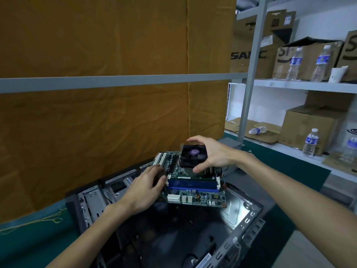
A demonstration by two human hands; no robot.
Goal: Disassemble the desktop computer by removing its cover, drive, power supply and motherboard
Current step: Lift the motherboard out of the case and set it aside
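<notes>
The motherboard (195, 192) is lying flat above the open case (173, 229), long axis running away; right hand (212, 153) is gripping its fan (193, 154), left hand (146, 188) is holding its left edge.

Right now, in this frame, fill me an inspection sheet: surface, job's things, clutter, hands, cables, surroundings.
Surface: green mat on the bench, mostly covered by the case.
Job's things: open computer case lying on its side; motherboard held above it, tilted, with black cooler fan and blue memory stick still fitted.
Clutter: yellow thread on the mat's left part.
Hands: left hand holds the board's left edge; right hand grips the cooler fan.
Cables: thin wires by the board's right edge; ends not visible.
Surroundings: brown sheet behind; shelves with cardboard boxes, water bottles and a paper cup.
</notes>
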